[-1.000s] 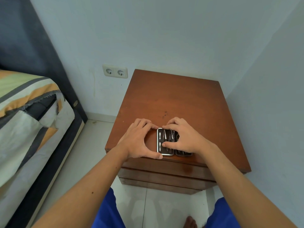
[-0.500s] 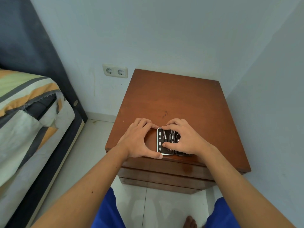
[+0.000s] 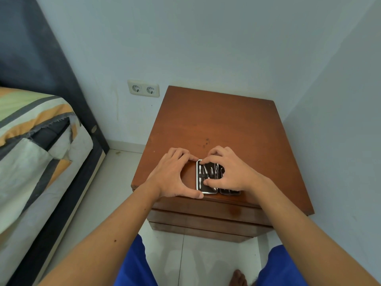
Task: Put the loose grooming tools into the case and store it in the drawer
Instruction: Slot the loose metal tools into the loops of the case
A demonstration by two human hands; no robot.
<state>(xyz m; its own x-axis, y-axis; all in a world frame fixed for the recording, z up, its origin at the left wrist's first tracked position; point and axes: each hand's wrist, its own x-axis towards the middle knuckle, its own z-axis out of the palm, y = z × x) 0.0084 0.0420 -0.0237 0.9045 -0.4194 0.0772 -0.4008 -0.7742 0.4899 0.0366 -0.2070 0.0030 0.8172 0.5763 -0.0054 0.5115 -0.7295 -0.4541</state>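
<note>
A small black grooming case (image 3: 203, 178) lies open flat on the brown wooden nightstand (image 3: 216, 124), near its front edge. Several silver tools sit in its left half; the right half is mostly hidden. My left hand (image 3: 172, 175) braces the case's left edge, with the index finger at the far corner and the thumb at the near corner. My right hand (image 3: 228, 172) lies over the case, its fingertips pressing on the tools inside. Below the top, the drawer fronts (image 3: 208, 219) are closed.
A bed (image 3: 35, 145) with a striped cover stands to the left, with a dark headboard behind it. A double wall socket (image 3: 143, 88) is on the back wall. A wall runs close along the nightstand's right side. White floor tiles lie below.
My right hand's fingers have shifted slightly over the tools in the case. The case and my left hand stay in place.
</note>
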